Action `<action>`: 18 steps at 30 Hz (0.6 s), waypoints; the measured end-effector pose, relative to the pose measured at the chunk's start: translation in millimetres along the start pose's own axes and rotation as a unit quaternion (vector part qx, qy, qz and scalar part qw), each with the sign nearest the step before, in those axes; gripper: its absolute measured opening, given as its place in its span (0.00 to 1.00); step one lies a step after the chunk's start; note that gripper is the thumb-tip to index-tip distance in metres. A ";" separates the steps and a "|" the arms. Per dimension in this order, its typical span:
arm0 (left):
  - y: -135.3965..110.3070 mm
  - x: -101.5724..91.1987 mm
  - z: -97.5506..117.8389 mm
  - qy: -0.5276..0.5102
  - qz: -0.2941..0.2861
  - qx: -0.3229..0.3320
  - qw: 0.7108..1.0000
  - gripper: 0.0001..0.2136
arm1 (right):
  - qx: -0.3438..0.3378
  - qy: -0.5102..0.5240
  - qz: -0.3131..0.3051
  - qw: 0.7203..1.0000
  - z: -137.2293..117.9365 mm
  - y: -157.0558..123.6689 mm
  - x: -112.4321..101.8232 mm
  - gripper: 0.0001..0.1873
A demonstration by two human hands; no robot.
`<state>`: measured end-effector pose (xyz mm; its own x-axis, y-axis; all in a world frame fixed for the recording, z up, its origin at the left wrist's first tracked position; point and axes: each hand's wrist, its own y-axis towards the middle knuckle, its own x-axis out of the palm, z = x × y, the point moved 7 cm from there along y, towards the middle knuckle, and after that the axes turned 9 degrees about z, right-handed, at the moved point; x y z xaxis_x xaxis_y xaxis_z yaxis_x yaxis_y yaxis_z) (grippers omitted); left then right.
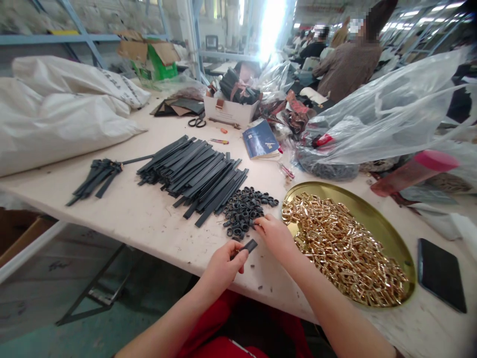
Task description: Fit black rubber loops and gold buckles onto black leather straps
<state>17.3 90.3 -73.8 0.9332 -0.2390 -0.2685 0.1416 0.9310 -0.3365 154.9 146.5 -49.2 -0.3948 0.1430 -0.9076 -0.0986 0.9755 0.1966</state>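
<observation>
My left hand (223,266) is closed on the end of a short black strap (249,246) near the table's front edge. My right hand (274,233) reaches to the near edge of a heap of small black loops (246,209), its fingers pinched at a loop there. Behind the loops lies a pile of long black straps (194,171). To the right sits a round gold tray (372,214) heaped with gold metal buckles (346,248).
A tied bundle of straps (97,176) lies at the left. White sacks (55,109), a blue booklet (261,140), scissors (197,122), a white box of leather pieces (229,107), plastic bags (376,124), a pink-capped bottle (413,171) and a black phone (441,273) are around. People work behind.
</observation>
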 end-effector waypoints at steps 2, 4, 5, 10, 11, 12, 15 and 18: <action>0.1 -1.4 0.0 0.004 0.010 0.002 1.000 0.10 | -0.017 0.007 0.005 1.000 -4.3 -6.3 1.3 0.08; -0.2 -3.4 3.0 0.012 0.030 0.012 0.999 0.09 | -0.001 0.049 0.016 0.999 -3.0 -14.9 -0.8 0.04; -0.8 -4.5 5.7 0.016 0.044 0.020 0.999 0.09 | 0.024 0.088 0.018 0.996 0.1 -19.4 -2.1 0.02; -10.2 -4.0 22.9 0.021 0.079 0.065 0.995 0.08 | 0.193 0.398 -0.055 0.895 9.8 -46.9 0.7 0.10; -13.1 -1.9 24.9 0.023 0.074 0.069 0.995 0.08 | 0.207 0.443 -0.068 0.869 7.6 -52.7 0.5 0.11; -15.9 0.6 26.0 0.026 0.067 0.072 0.995 0.09 | 0.216 0.472 -0.073 0.852 5.5 -58.3 -0.7 0.12; -23.3 8.7 25.0 0.043 0.034 0.074 0.996 0.10 | 0.219 0.464 -0.040 0.857 4.2 -71.8 -9.4 0.13; -27.6 14.9 22.5 0.051 -0.016 0.067 0.996 0.10 | 0.178 0.396 0.023 0.900 2.2 -79.0 -23.2 0.12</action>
<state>34.7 67.2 -48.2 0.8903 -0.2894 -0.3514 0.2198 0.9493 -0.2249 173.9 66.5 -44.5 -0.9327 0.1577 -0.3244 0.1777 0.9835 -0.0330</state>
